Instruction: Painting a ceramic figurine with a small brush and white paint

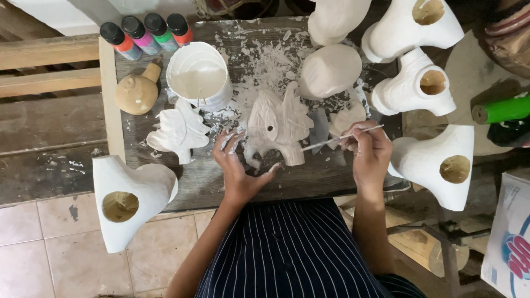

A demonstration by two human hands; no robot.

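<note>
Carving (279, 126) lies at the centre of the frame on the table (309, 176), its long axis running top to bottom, pointed leaf tip toward the upper edge. Left hand (237, 165) steadies its lower left side, fingers (223, 144) spread and touching it. Right hand (370, 152) sits to the right, fingers pinching a thin brush (342, 138) that slants down-left to the carving. A white tub (199, 74) stands upper left, a white tree shape (179, 131) just below it.
</note>
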